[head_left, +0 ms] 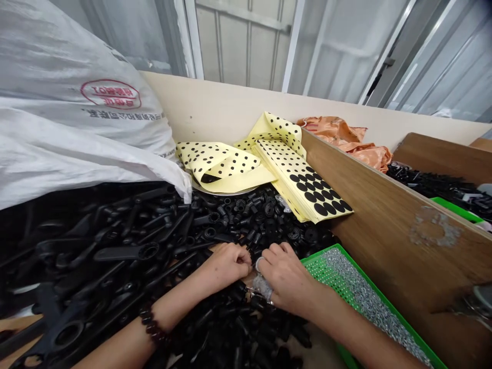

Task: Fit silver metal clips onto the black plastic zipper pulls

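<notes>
- Left hand and right hand come in from the bottom edge, side by side and almost touching; a dark bead bracelet circles the left wrist
- Left hand is curled, fingertips pinched together at the pile; whatever they hold is hidden
- Right hand is bent over a clump of silver bits, gripping it between thumb and fingers; the exact shape of the bits is too small to tell
- Black plastic parts lie heaped beneath both hands: long handles with ring heads on the left, short sleeves and rings nearer the middle
- Green tray, just right of the right hand, holds more silver bits; its lower end is cut off by the frame
- Yellow sheets of black dots lie on the heap's far side, partly over a metal dish
- White sack slumps over the heap's far left corner
- Wood divider runs along the right, with an orange bag behind it
</notes>
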